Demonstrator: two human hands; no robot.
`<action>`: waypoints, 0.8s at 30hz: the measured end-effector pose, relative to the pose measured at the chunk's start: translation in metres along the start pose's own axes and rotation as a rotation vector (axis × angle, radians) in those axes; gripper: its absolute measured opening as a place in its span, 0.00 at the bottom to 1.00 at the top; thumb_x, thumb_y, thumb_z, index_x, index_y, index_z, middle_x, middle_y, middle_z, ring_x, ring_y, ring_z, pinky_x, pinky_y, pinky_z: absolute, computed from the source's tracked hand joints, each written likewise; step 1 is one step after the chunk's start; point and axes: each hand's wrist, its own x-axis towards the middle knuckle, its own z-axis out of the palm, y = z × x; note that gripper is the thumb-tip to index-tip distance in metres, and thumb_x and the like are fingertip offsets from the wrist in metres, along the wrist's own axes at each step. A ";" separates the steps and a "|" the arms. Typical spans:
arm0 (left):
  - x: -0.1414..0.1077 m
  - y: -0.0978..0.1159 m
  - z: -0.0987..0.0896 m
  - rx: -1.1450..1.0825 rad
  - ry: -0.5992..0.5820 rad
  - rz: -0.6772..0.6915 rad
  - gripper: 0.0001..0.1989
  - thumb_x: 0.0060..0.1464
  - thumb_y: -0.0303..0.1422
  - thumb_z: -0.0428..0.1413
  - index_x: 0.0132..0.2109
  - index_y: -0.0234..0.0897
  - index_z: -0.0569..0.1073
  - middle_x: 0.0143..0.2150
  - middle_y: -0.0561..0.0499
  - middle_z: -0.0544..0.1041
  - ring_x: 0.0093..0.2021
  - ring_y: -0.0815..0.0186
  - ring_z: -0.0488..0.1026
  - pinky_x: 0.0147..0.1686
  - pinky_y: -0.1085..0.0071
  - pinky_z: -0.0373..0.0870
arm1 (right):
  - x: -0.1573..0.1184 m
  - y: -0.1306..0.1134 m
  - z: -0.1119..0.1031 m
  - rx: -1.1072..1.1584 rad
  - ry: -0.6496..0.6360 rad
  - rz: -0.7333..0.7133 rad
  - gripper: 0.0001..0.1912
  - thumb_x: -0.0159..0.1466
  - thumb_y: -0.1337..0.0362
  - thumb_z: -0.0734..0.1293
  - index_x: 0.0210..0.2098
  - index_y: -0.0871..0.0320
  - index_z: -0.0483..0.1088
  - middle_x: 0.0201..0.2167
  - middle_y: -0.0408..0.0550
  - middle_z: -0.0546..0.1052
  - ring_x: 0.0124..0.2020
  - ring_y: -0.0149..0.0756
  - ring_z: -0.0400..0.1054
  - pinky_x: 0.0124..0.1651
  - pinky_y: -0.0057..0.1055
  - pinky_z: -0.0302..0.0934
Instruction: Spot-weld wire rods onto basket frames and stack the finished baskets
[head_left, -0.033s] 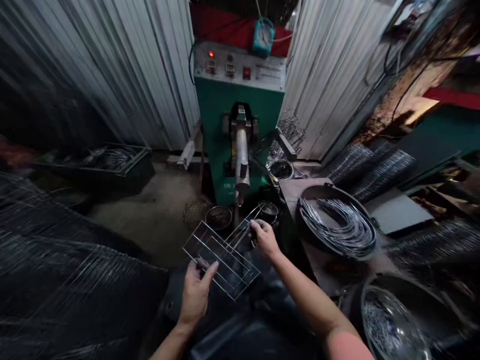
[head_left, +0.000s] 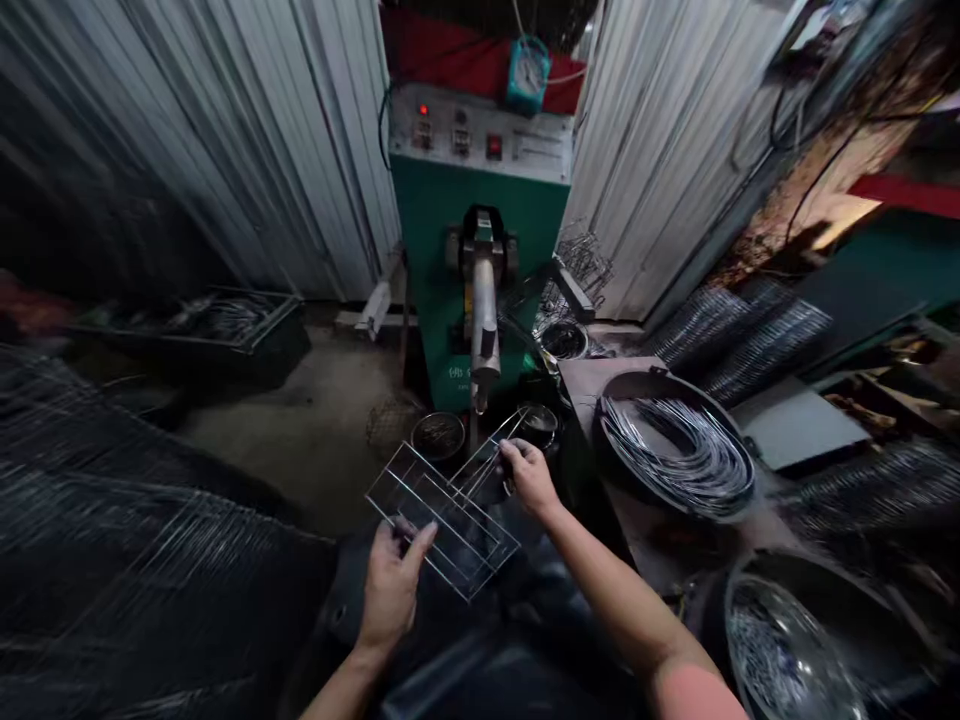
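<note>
A rectangular wire rack (head_left: 439, 516) with several crossbars is held in front of me, tilted, below the electrode arm of a green machine (head_left: 420, 210). My left hand (head_left: 391, 590) is closed on its near left edge, thumb on top and fingers beneath. Toward the upper right, a narrower wire piece (head_left: 480, 453) reaches out from the rack. My right hand (head_left: 531, 478) pinches wire at this narrower piece; whether it is joined to the rack I cannot tell. The machine's metal arm (head_left: 484, 300) ends just beyond the rack, its tip apart from my hands.
At right, a round pan (head_left: 600, 440) of bent wires stands on a bench (head_left: 581, 385). Nearer me is a bowl (head_left: 739, 640) of small metal pieces. A dark pot (head_left: 439, 416) sits under the machine. Dark, wire-textured piles (head_left: 150, 560) lie at left, beyond them a crate (head_left: 259, 340).
</note>
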 end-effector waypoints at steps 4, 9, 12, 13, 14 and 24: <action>0.007 0.002 0.009 -0.067 0.038 -0.014 0.17 0.41 0.40 0.62 0.30 0.37 0.63 0.25 0.58 0.65 0.28 0.71 0.63 0.31 0.74 0.62 | 0.015 0.007 0.005 0.026 0.017 -0.026 0.16 0.52 0.53 0.67 0.21 0.59 0.64 0.18 0.39 0.67 0.18 0.24 0.59 0.23 0.23 0.53; 0.018 -0.003 0.014 -0.127 0.106 -0.011 0.18 0.39 0.40 0.63 0.31 0.38 0.64 0.25 0.59 0.64 0.26 0.73 0.62 0.30 0.75 0.61 | 0.028 0.012 0.013 0.061 0.016 -0.044 0.16 0.53 0.53 0.66 0.21 0.59 0.64 0.17 0.38 0.66 0.17 0.24 0.60 0.21 0.23 0.53; 0.023 -0.003 0.017 -0.146 0.131 -0.009 0.19 0.37 0.40 0.64 0.32 0.38 0.64 0.25 0.59 0.64 0.26 0.72 0.62 0.30 0.74 0.61 | 0.034 0.010 0.017 0.074 0.028 -0.045 0.15 0.52 0.53 0.66 0.21 0.59 0.63 0.17 0.37 0.66 0.15 0.24 0.59 0.19 0.23 0.54; 0.025 -0.002 0.018 -0.149 0.130 -0.008 0.19 0.37 0.40 0.64 0.32 0.38 0.64 0.25 0.59 0.64 0.26 0.72 0.62 0.29 0.74 0.61 | 0.036 0.009 0.018 0.076 0.033 -0.042 0.15 0.52 0.53 0.66 0.21 0.59 0.63 0.16 0.37 0.66 0.15 0.23 0.58 0.19 0.23 0.54; 0.027 -0.001 0.018 -0.153 0.129 -0.009 0.19 0.37 0.40 0.64 0.32 0.38 0.64 0.25 0.59 0.64 0.26 0.72 0.62 0.29 0.74 0.61 | 0.037 0.008 0.019 0.074 0.037 -0.039 0.15 0.52 0.53 0.66 0.21 0.59 0.63 0.16 0.37 0.65 0.14 0.23 0.58 0.19 0.23 0.54; 0.037 0.010 0.025 -0.118 0.107 -0.041 0.21 0.36 0.42 0.64 0.32 0.38 0.63 0.22 0.61 0.63 0.22 0.74 0.61 0.26 0.76 0.59 | 0.052 0.000 0.022 0.041 0.049 -0.008 0.16 0.50 0.52 0.66 0.21 0.58 0.62 0.16 0.38 0.66 0.14 0.24 0.58 0.17 0.22 0.53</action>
